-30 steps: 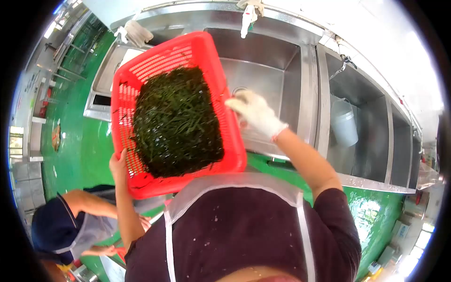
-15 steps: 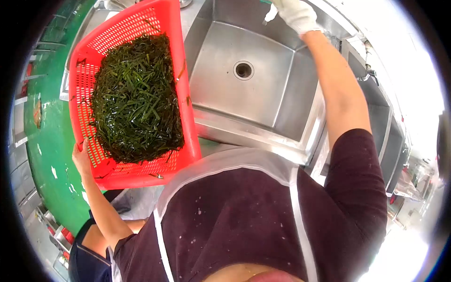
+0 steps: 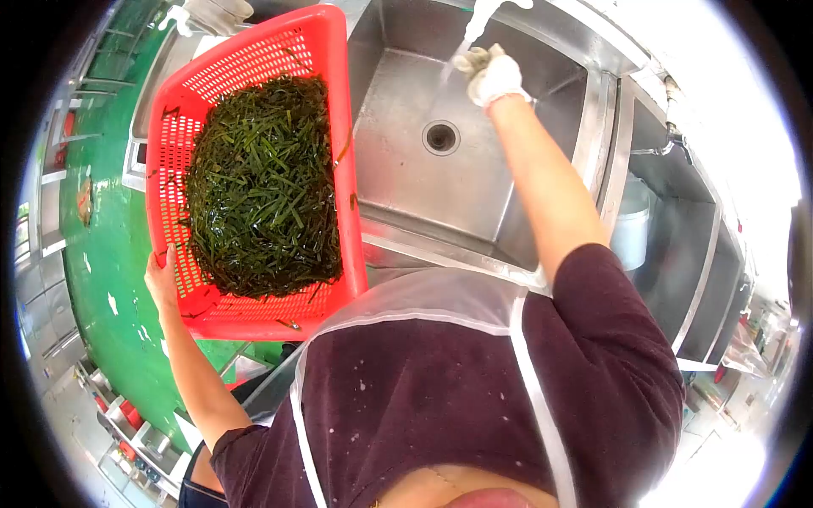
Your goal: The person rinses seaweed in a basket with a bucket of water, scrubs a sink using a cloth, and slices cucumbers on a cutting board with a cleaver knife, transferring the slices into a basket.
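Observation:
My bare left hand [image 3: 163, 284] is closed on the lower left rim of a red perforated plastic basket [image 3: 345, 169]. The basket holds a heap of wet, dark green cut strips [image 3: 262, 190] that look like seaweed. Over a stainless steel sink [image 3: 406, 182], my right hand [image 3: 493, 78] wears a white glove with greyish fingertips. Its fingers are half curled and somewhat apart, with nothing visible in them. Just beside the fingertips, a stream of water [image 3: 449, 63] runs from a white tap [image 3: 484, 19] into the basin.
The sink's drain [image 3: 440, 137] is uncovered. A pale, glove-like item [image 3: 218, 12] lies past the basket's far end. To the right stand another steel basin [image 3: 677, 220] and a whitish bucket [image 3: 631, 229]. Green wet floor [image 3: 110, 271] stretches out at left.
My right hand has come down from the tap towards me, and water now runs. The basket, with my left hand still on it, appears slightly further right in view.

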Action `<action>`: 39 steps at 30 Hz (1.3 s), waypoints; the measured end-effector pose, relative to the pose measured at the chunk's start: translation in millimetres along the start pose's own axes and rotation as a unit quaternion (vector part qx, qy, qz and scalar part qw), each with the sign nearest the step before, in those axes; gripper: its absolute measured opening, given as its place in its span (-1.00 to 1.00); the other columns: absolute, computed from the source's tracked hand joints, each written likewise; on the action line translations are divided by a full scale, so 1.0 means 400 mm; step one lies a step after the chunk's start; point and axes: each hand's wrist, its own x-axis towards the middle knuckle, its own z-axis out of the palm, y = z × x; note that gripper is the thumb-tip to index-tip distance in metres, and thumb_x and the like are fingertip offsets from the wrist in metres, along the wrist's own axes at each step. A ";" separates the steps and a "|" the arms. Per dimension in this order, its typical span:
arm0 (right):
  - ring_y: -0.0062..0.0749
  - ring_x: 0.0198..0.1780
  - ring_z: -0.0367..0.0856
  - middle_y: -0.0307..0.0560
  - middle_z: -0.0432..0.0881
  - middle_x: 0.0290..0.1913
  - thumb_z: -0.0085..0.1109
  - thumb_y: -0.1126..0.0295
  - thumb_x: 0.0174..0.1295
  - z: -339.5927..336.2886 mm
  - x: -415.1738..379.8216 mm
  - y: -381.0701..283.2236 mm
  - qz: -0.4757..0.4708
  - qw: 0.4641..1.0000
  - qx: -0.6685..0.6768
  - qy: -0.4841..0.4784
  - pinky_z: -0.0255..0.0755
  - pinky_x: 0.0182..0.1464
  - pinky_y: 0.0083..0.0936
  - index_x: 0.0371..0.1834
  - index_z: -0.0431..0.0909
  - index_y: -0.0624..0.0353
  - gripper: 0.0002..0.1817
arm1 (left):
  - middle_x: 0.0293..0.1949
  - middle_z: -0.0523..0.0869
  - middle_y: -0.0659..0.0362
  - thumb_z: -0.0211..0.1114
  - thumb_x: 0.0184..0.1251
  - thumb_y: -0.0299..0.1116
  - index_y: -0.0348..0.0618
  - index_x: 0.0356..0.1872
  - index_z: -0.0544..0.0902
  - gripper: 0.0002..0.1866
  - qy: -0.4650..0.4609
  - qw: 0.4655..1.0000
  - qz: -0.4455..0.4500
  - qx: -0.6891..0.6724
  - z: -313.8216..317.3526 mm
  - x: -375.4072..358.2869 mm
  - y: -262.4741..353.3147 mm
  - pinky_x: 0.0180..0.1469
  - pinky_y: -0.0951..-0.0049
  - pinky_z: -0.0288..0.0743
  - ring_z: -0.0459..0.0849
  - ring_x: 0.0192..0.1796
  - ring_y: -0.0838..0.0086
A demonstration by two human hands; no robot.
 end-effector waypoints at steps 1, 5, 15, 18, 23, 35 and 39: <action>-0.07 -0.30 0.69 0.03 0.63 -0.32 -0.19 0.08 0.55 -0.001 0.036 0.044 0.001 0.996 0.082 0.040 0.60 -0.36 -0.37 -0.14 0.48 0.26 -0.57 | -0.28 0.76 -0.03 0.33 0.36 -0.04 -0.30 -0.08 0.67 -0.55 -0.006 1.000 -0.004 -0.001 0.007 -0.006 0.002 -0.11 0.25 0.54 0.71 -0.27 0.29; -0.12 -0.15 0.67 -0.03 0.66 -0.08 -0.17 0.14 0.53 -0.050 0.131 0.155 0.006 0.988 -0.145 -0.047 0.62 -0.04 -0.35 0.07 0.43 0.23 -0.63 | -0.26 0.77 -0.04 0.35 0.35 -0.07 -0.30 -0.08 0.67 -0.57 -0.014 1.000 0.005 -0.003 0.019 -0.009 0.008 -0.09 0.26 0.55 0.73 -0.23 0.26; -0.18 0.13 0.62 -0.24 0.62 0.19 0.01 0.38 0.32 -0.325 0.335 0.266 -0.382 0.690 -0.396 -0.470 0.47 0.21 -0.40 0.10 0.60 -0.20 -0.67 | -0.18 0.76 -0.11 0.33 0.33 -0.02 -0.27 -0.05 0.67 -0.54 -0.024 1.000 0.016 0.012 0.113 -0.022 -0.038 -0.01 0.16 0.54 0.74 -0.11 0.04; -0.05 0.17 0.58 -0.11 0.62 0.17 -0.05 0.36 0.37 -0.396 0.441 0.287 -0.436 0.674 -0.388 -0.453 0.50 0.11 -0.34 0.12 0.56 -0.01 -0.69 | -0.19 0.76 -0.13 0.33 0.30 0.03 -0.28 -0.08 0.67 -0.50 -0.013 0.999 0.031 0.042 0.117 -0.021 -0.039 -0.03 0.12 0.54 0.73 -0.10 -0.02; 0.10 0.14 0.57 0.06 0.61 0.14 -0.12 0.30 0.46 -0.339 0.373 0.262 -0.292 0.820 -0.364 -0.332 0.54 -0.08 -0.25 0.12 0.51 0.27 -0.66 | -0.21 0.76 -0.12 0.33 0.30 0.04 -0.28 -0.09 0.67 -0.50 -0.020 0.999 0.021 0.022 0.111 -0.038 -0.003 -0.04 0.14 0.55 0.74 -0.13 -0.02; -0.19 0.42 0.39 -0.09 0.38 0.45 -0.23 0.17 0.51 -0.331 0.016 0.195 0.291 0.911 -0.287 -0.060 0.26 0.42 -0.28 0.42 0.37 0.01 -0.52 | -0.18 0.77 -0.08 0.31 0.32 0.06 -0.28 -0.06 0.67 -0.48 -0.043 0.999 0.010 0.010 0.137 -0.031 -0.027 -0.01 0.16 0.55 0.75 -0.11 0.04; -0.46 0.46 0.32 -0.45 0.29 0.50 -0.23 0.16 0.50 -0.448 0.335 0.244 -0.134 0.780 -0.477 -0.381 0.22 0.42 -0.39 0.39 0.35 -0.28 -0.57 | -0.18 0.77 -0.09 0.30 0.33 0.07 -0.27 -0.05 0.67 -0.48 -0.043 0.999 0.019 -0.006 0.148 -0.024 -0.038 -0.03 0.17 0.56 0.75 -0.11 0.06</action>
